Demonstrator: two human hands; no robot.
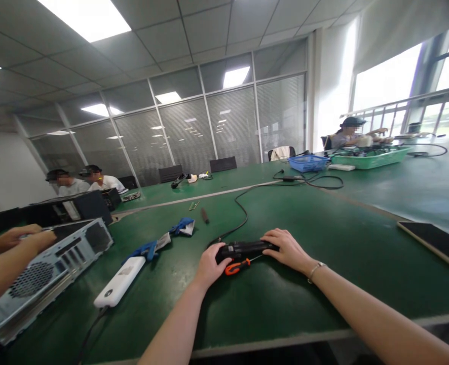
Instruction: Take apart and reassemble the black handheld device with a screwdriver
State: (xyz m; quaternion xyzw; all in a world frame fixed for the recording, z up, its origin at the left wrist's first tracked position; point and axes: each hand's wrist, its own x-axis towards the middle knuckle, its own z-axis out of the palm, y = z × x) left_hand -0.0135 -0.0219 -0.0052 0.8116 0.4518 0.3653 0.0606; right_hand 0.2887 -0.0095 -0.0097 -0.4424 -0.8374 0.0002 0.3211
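Both hands grip a black tool (243, 249) on the counter (323, 243): left hand (209, 266) & right hand (287, 248) at opp. ends; orange screwdriver (236, 266) btwn them.

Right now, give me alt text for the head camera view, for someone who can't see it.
Two bare hands, left hand and right hand, rest on a black corded device beside an orange-handled tool on a green table. A white power bank, blue gloves and an open computer case, touched by a co-worker's hands, lie left; a phone lies right.
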